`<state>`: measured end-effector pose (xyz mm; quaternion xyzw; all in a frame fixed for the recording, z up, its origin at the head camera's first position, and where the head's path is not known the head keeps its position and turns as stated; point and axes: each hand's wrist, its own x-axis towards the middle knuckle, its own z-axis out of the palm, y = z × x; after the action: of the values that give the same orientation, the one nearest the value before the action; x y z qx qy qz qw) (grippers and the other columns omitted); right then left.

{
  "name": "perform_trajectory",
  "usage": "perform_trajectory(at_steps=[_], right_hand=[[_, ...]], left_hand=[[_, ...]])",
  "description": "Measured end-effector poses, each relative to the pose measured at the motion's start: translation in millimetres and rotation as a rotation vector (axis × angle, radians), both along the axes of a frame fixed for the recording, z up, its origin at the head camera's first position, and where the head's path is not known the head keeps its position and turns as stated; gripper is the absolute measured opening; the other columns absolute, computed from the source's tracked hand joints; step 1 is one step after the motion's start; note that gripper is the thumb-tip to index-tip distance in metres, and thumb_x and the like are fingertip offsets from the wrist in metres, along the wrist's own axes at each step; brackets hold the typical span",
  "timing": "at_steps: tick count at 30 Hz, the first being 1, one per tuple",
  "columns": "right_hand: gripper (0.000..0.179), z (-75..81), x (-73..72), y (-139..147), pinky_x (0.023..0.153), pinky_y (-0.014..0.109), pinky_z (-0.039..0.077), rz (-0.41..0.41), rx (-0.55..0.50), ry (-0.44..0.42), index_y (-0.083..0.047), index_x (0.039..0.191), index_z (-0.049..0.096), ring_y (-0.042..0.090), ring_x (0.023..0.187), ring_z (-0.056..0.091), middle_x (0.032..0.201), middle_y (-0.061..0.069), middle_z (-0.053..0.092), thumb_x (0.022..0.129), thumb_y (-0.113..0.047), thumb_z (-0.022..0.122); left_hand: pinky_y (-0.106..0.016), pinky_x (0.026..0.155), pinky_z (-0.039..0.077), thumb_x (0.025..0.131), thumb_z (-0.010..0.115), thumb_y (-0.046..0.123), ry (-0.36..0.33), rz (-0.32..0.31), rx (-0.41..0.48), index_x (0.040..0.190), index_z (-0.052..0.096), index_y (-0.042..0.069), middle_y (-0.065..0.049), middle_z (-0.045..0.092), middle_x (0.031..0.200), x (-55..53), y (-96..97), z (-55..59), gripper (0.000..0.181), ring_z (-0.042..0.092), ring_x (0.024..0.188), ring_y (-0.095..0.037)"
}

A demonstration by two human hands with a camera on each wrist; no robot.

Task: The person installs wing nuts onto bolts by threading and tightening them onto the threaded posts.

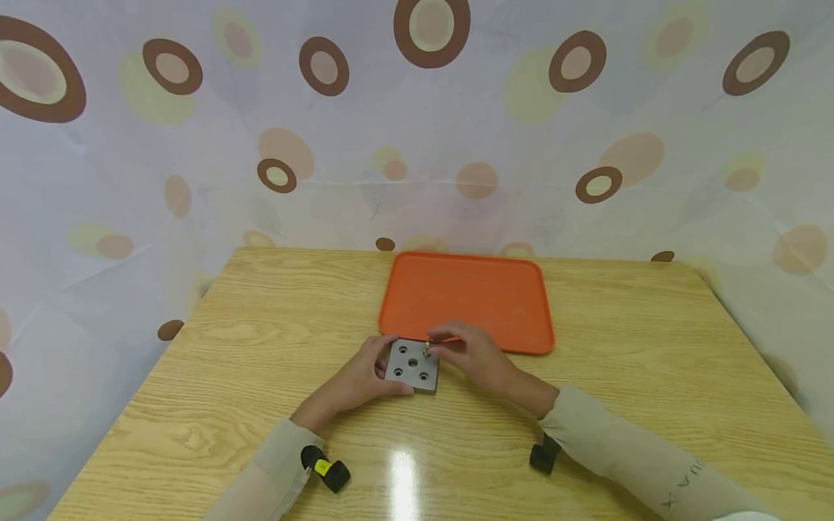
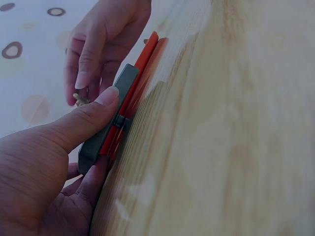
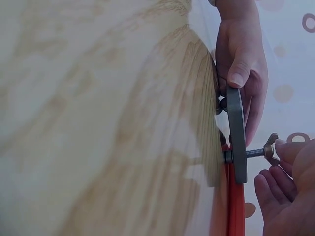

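A square grey metal plate (image 1: 415, 381) with several holes is held by its edges in my left hand (image 1: 358, 376), thumb along the near side. In the right wrist view a threaded bolt (image 3: 255, 153) stands up from the plate near one corner, with a brass-coloured wing nut (image 3: 268, 149) at its end. Thumb and fingers of my right hand (image 1: 481, 359) pinch this wing nut. Dark round fittings (image 2: 119, 121) jut from the plate's underside, between it and the wooden table.
An orange tray (image 1: 465, 293) lies just beyond the hands on the wooden table (image 1: 274, 325). Behind the table hangs a patterned cloth (image 1: 430, 130) with brown rings. Each wrist wears a black strapped device (image 1: 326, 469).
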<state>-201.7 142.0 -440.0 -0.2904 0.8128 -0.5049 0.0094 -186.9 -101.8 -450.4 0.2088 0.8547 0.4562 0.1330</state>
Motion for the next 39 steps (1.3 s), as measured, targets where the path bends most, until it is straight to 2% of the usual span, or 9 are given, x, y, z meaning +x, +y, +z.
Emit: perform_trajectory(at_steps=[5, 6, 10, 13, 17, 20, 31, 39], right_hand=[[0.024, -1.1, -0.6, 1.4, 0.083, 0.025, 0.047, -0.028, 0.004, 0.014, -0.002, 0.113, 0.062, 0.01, 0.101, 0.058, 0.109, 0.003, 0.063, 0.089, -0.01, 0.062], [0.023, 3.3, 2.0, 0.9, 0.083, 0.026, 0.047, -0.029, 0.004, 0.01, -0.002, 0.112, 0.062, 0.012, 0.101, 0.058, 0.108, 0.004, 0.063, 0.089, -0.009, 0.062], [0.022, 4.5, 2.8, 1.4, 0.083, 0.027, 0.048, -0.037, 0.012, 0.017, -0.002, 0.11, 0.063, 0.015, 0.1, 0.059, 0.106, 0.002, 0.063, 0.089, -0.008, 0.062], [0.021, 11.1, 6.7, 0.7, 0.083, 0.032, 0.048, -0.038, 0.011, 0.019, 0.0, 0.109, 0.063, 0.021, 0.1, 0.059, 0.105, 0.006, 0.063, 0.089, -0.006, 0.061], [0.02, 30.6, 18.3, -1.7, 0.083, 0.038, 0.048, -0.038, 0.016, -0.006, 0.004, 0.108, 0.063, 0.027, 0.101, 0.058, 0.106, 0.014, 0.063, 0.09, -0.004, 0.059], [0.02, 35.8, 21.3, -1.8, 0.083, 0.036, 0.048, -0.04, 0.034, -0.025, 0.004, 0.109, 0.063, 0.027, 0.101, 0.058, 0.107, 0.015, 0.063, 0.091, -0.005, 0.058], [0.021, 34.7, 21.0, -3.2, 0.081, 0.032, 0.049, -0.039, 0.042, -0.01, 0.004, 0.11, 0.062, 0.028, 0.1, 0.06, 0.107, 0.015, 0.063, 0.09, -0.003, 0.06], [0.026, 31.8, 19.4, -4.6, 0.082, 0.03, 0.049, -0.008, -0.005, -0.008, 0.007, 0.113, 0.059, 0.032, 0.103, 0.059, 0.11, 0.019, 0.061, 0.087, 0.0, 0.062]], left_hand=[[-0.028, 0.076, 0.046, 0.072, 0.079, 0.04, -0.001, -0.004, 0.009, 0.143, 0.028, 0.011, -0.003, 0.04, 0.114, -0.1, 0.0, -0.4, 0.093, 0.05, 0.09, -0.015], [-0.028, 0.076, 0.046, 0.072, 0.079, 0.04, -0.002, -0.004, 0.009, 0.143, 0.028, 0.011, -0.004, 0.04, 0.114, 0.1, 0.0, -0.3, 0.093, 0.05, 0.09, -0.016], [-0.029, 0.076, 0.046, 0.072, 0.079, 0.04, -0.005, -0.003, 0.01, 0.144, 0.028, 0.013, -0.003, 0.04, 0.113, 0.5, 0.0, 0.0, 0.093, 0.05, 0.09, -0.016], [-0.029, 0.076, 0.046, 0.072, 0.079, 0.039, -0.005, -0.008, 0.018, 0.144, 0.027, 0.013, -0.003, 0.04, 0.114, 0.5, 0.2, 0.0, 0.092, 0.05, 0.09, -0.016], [-0.029, 0.076, 0.046, 0.073, 0.079, 0.038, -0.01, -0.012, 0.028, 0.144, 0.027, 0.013, -0.004, 0.04, 0.115, 0.4, 0.5, 0.3, 0.092, 0.05, 0.09, -0.015], [-0.029, 0.076, 0.046, 0.072, 0.079, 0.039, -0.011, -0.009, 0.026, 0.144, 0.027, 0.013, -0.004, 0.04, 0.114, 0.3, 0.7, 0.6, 0.092, 0.05, 0.09, -0.015], [-0.03, 0.076, 0.045, 0.072, 0.079, 0.041, 0.0, -0.007, 0.012, 0.144, 0.027, 0.013, -0.004, 0.04, 0.114, 0.0, 0.8, -0.3, 0.092, 0.048, 0.091, -0.016], [-0.03, 0.076, 0.045, 0.072, 0.079, 0.041, 0.002, -0.005, 0.008, 0.144, 0.028, 0.014, -0.004, 0.04, 0.114, 0.2, 1.2, 0.6, 0.092, 0.048, 0.09, -0.016]])
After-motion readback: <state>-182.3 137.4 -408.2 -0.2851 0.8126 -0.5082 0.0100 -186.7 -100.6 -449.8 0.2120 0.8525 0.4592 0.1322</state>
